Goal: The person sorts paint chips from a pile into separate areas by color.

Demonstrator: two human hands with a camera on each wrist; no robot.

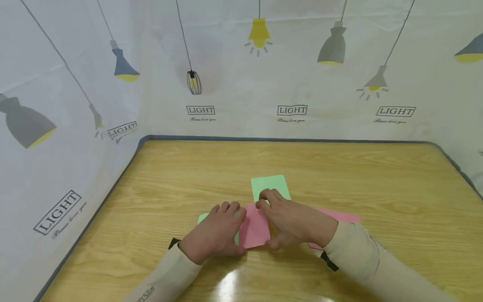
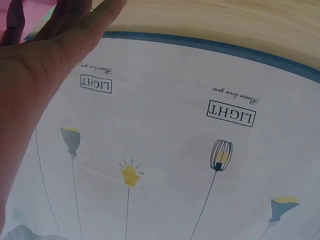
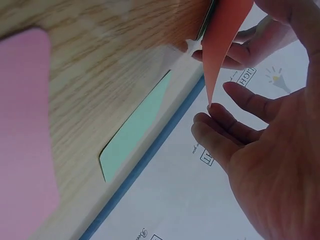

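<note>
A pink card (image 1: pixel 254 228) is between my two hands, raised at a tilt in the right wrist view. At its left edge, my left hand (image 1: pixel 220 226) grips it with index finger near the far corner and thumb near the front corner. My right hand (image 1: pixel 290 220) holds its right edge, the fingertips at the far corner and the thumb at the near one. Part of a green card (image 1: pixel 202 217) shows beneath my left hand, which hides most of it. The left wrist view catches only the back part of the left hand (image 2: pixel 45 65) and some fingers.
Another green card (image 1: pixel 271 184) lies on the wooden table (image 1: pixel 188 167) beyond my right hand. Under the right forearm is a second pink card (image 1: pixel 341 216), partly covered. A white printed sheet (image 1: pixel 234 84) with lamp drawings stands around the table's back and sides.
</note>
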